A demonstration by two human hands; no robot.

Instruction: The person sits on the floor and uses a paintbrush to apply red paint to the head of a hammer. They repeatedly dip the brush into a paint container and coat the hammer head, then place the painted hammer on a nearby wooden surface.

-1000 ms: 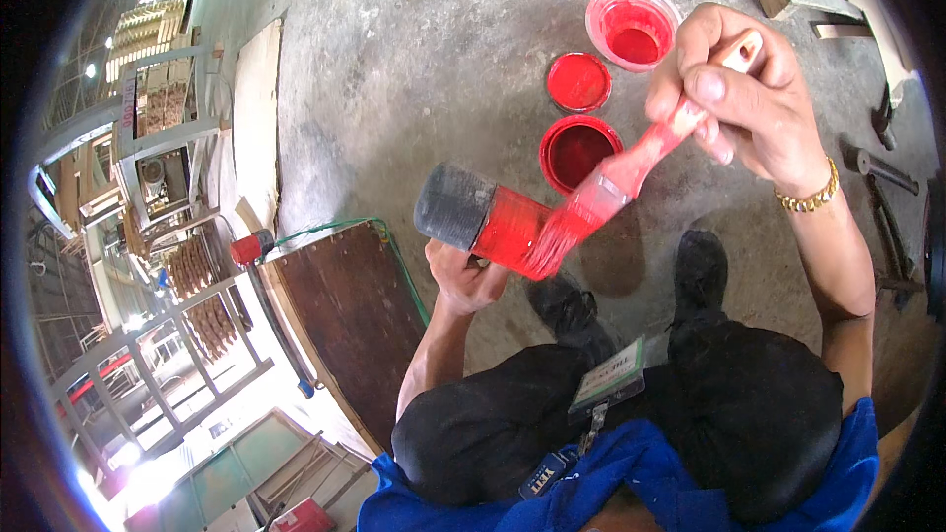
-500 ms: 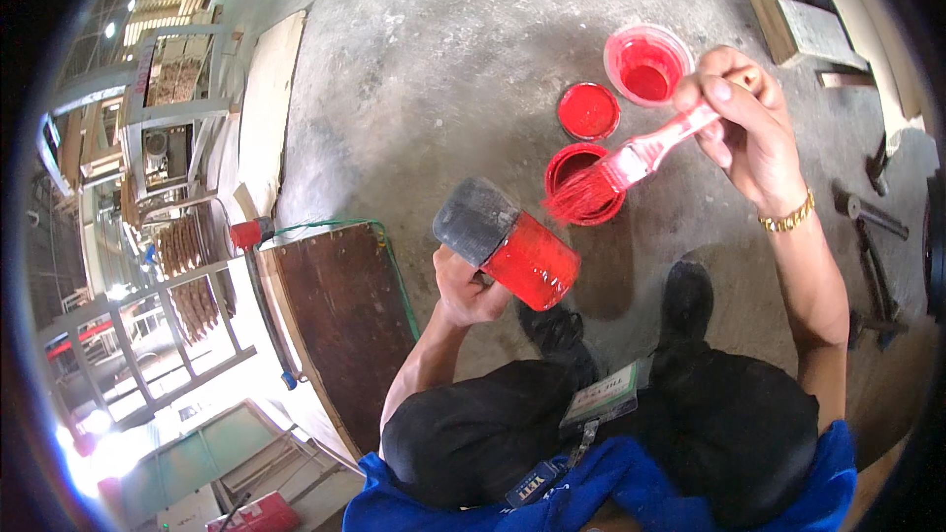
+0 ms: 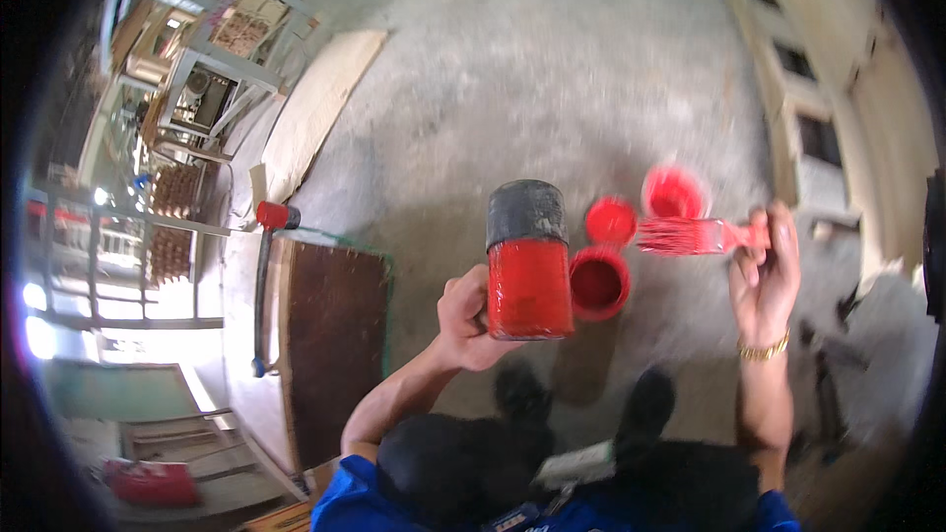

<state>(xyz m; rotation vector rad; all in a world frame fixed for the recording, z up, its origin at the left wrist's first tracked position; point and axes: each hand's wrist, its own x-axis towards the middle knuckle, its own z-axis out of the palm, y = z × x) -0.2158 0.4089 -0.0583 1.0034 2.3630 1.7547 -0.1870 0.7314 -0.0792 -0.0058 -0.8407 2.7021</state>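
Observation:
My left hand [image 3: 467, 320] is closed around a mallet whose handle is mostly hidden. The mallet head [image 3: 530, 291] is black at the upper end and glossy wet red below. In my right hand [image 3: 766, 271] a paintbrush [image 3: 695, 236] is gripped by its handle, its red-coated bristles pointing left. Below the brush and beside the mallet is an open can of red paint [image 3: 600, 283]. A round red-smeared lid [image 3: 611, 222] lies just beyond the can. Farther off stands a translucent tub [image 3: 676, 193] with red paint inside.
At the left, another red-and-black mallet [image 3: 278, 216] with a long handle stands by a brown board [image 3: 337, 355]. A pale plank [image 3: 325, 89] lies on the concrete floor [image 3: 532, 69]. Wooden framing [image 3: 788, 89] runs along the right. Dark metal tools [image 3: 828, 374] lie near my right forearm.
The mallet head has turned from slanted to upright. The brush has moved right, away from over the can, and now lies level. The whole view has shifted, and the floor things appear lower.

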